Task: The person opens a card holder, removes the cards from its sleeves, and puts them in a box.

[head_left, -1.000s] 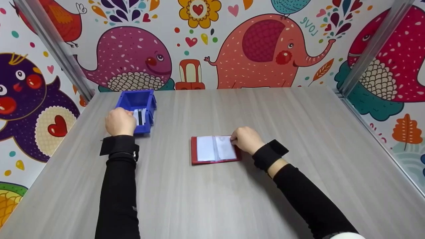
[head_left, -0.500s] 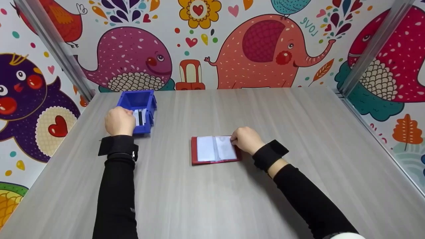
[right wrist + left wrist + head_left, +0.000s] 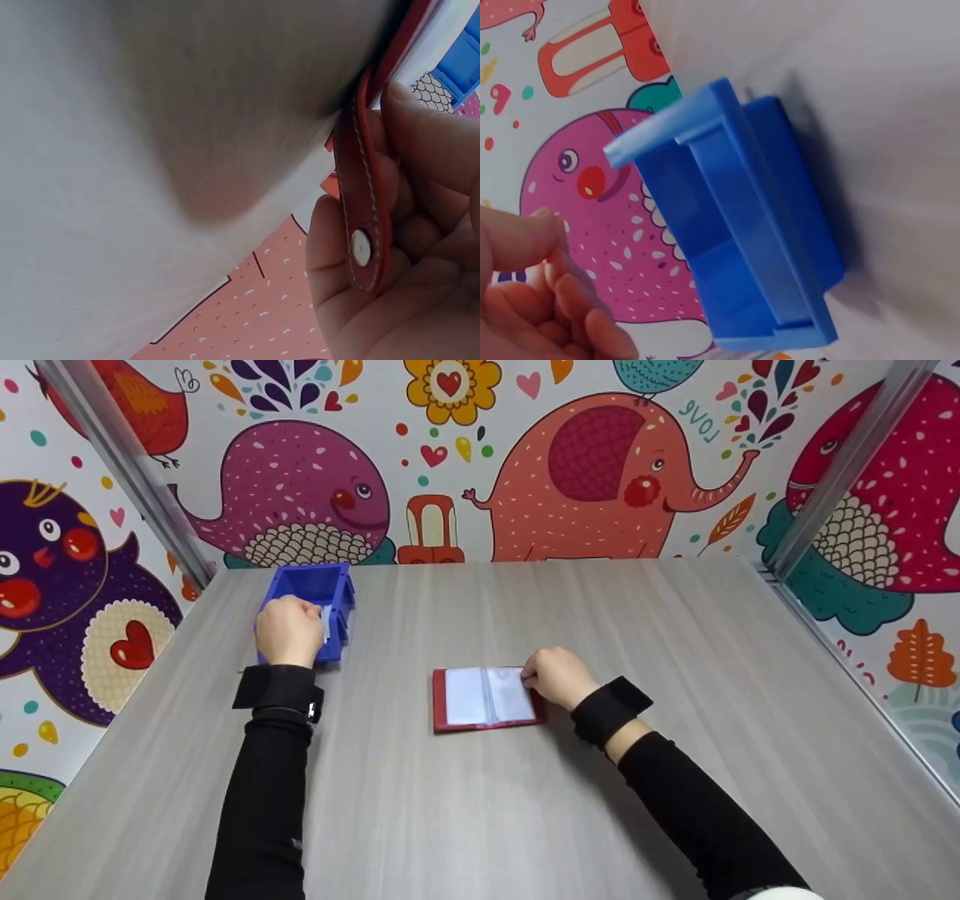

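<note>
A red card holder (image 3: 439,701) lies open on the table, its clear sleeves (image 3: 465,696) facing up. At its right edge, my right hand (image 3: 559,675) pinches the cover between thumb and fingers. From below, a stitched strap (image 3: 360,180) with a metal snap hangs over the fingers. My left hand (image 3: 290,631) is over the near left part of a blue bin (image 3: 311,577), fingers curled, thumb (image 3: 525,236) close to the forefinger. Beside those fingers shows a sliver of white card (image 3: 326,622). Whether the left hand has hold of it I cannot tell.
The bin stands at the back left of a grey wood-grain table (image 3: 420,810), near the printed back wall (image 3: 525,532). Printed panels with metal corner posts (image 3: 135,472) enclose the table's sides.
My left hand has shifted slightly right over the bin, covering the black-striped part of the card that showed before. The right hand and the card holder have stayed put.
</note>
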Demonstrator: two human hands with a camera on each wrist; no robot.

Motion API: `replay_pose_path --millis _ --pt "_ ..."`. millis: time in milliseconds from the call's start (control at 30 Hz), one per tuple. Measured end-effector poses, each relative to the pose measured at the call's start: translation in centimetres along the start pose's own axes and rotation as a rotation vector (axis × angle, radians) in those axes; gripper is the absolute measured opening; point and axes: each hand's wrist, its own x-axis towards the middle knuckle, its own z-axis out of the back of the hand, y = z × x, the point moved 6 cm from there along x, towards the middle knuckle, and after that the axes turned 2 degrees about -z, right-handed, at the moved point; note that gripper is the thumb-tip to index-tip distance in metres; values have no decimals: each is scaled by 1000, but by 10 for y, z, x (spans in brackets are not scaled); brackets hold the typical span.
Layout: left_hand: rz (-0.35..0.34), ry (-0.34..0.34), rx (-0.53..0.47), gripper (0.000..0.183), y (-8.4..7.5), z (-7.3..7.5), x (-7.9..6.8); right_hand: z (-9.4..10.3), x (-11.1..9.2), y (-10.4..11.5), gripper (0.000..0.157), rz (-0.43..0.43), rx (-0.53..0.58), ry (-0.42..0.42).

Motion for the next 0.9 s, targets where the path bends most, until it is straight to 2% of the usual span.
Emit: replay_pose_path --millis 533,767,900 --pt "-107 5 -52 19 -27 -18 -13 0 0 0 6 0 -2 -5" --pt "-211 10 -52 15 -39 -28 -17 1 0 0 5 -15 -2 -3" --pt "-249 30 -66 14 -44 -34 -20 1 0 1 5 -10 -5 0"
